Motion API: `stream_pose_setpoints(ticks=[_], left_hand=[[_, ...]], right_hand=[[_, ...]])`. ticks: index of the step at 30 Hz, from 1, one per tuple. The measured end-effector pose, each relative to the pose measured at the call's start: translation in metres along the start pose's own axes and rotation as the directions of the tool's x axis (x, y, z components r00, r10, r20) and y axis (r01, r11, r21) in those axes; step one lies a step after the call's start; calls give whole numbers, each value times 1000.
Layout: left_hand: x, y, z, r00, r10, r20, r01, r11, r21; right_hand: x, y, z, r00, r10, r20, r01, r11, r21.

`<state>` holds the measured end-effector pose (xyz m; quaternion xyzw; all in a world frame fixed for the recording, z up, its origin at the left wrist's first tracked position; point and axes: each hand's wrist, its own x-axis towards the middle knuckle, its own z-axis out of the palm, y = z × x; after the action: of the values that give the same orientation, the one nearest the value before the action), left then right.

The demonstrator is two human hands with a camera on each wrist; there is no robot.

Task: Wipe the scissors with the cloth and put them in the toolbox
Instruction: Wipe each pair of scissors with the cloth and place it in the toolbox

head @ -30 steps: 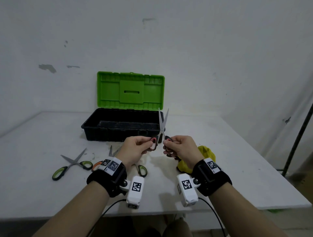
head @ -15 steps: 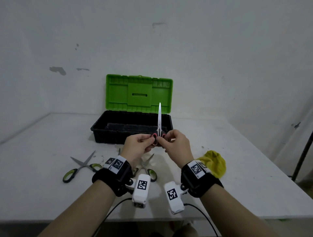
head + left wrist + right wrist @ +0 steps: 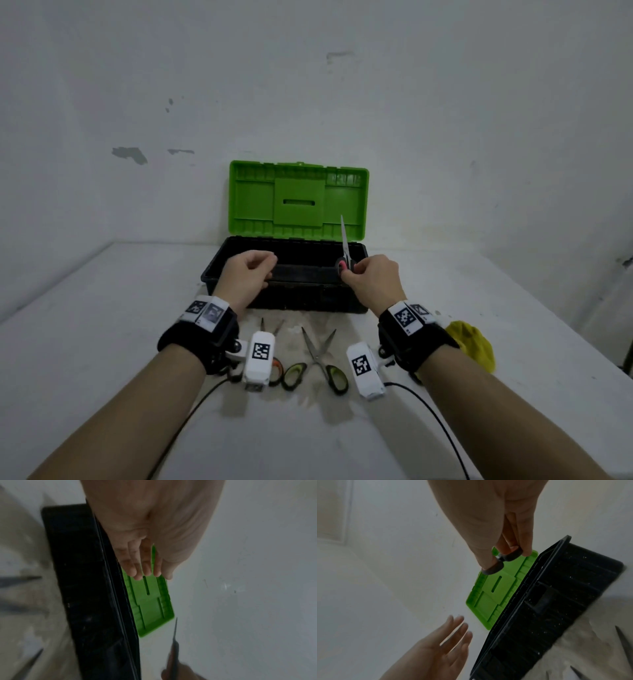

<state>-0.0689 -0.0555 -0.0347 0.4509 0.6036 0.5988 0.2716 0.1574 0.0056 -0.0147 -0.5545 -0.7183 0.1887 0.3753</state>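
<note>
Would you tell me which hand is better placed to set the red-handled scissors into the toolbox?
Right. The right hand grips the scissors by the handles over the open toolbox; the left hand is empty.

Both my forearms reach up from lower frame, black wrist straps on. My left hand (image 3: pixel 247 278) centre-left, fingers relaxed, holding nothing. My right hand (image 3: pixel 371 282) centre-right, fingers curled, pinching red-and-black scissor handles (image 3: pixel 343 265).

wall: white (image 3: pixel 445 120), grey chipped patches (image 3: pixel 130 155) at 10 o'clock | table: white top (image 3: pixel 85 342), stained patch (image 3: pixel 294 342) at centre | pole: dark (image 3: pixel 628 356), 3 o'clock edge
</note>
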Motion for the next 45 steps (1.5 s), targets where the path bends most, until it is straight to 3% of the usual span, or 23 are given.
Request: stream_pose_setpoints(ticks=[5,9,12,18,26,28,31,36,41,43,45], left_hand=[[48,-26,-44,981,77,-176,-26,961,274],[74,-49,-66,973,-23,-228,141,843,520],[87,-61,-75,964,-75,-256,204,824,528],[85,-63,-83,956,-151,-253,272,782,561],[88,-83,-93,942,-207,-265,303,864,402],[91,-88,-96,943,-208,-261,298,876,380],[90,-89,-95,941,-192,-279,292,877,382],[85,-90,-94,948,-181,-263,270,895,356],[65,-75,-86,963,-148,-225,224,904,364],[51,-62,-77,972,-99,-215,192,860,472],[34,-46,-65,975,-41,-217,171,763,623]], right_hand=[[40,4,20,990,114,80,-101,983,-155],[61,2,34,976,168,140,-118,944,-308],[72,-3,38,961,194,196,-94,899,-428],[85,-4,49,940,231,251,-92,880,-467],[117,27,92,898,311,312,-68,798,-599],[102,15,82,898,297,323,-33,780,-625],[84,-4,63,881,247,403,57,792,-608],[81,-1,59,883,229,409,81,785,-615],[80,4,51,926,196,323,-48,909,-414],[63,3,35,951,141,276,-38,937,-347],[39,10,15,969,79,233,-8,956,-293]])
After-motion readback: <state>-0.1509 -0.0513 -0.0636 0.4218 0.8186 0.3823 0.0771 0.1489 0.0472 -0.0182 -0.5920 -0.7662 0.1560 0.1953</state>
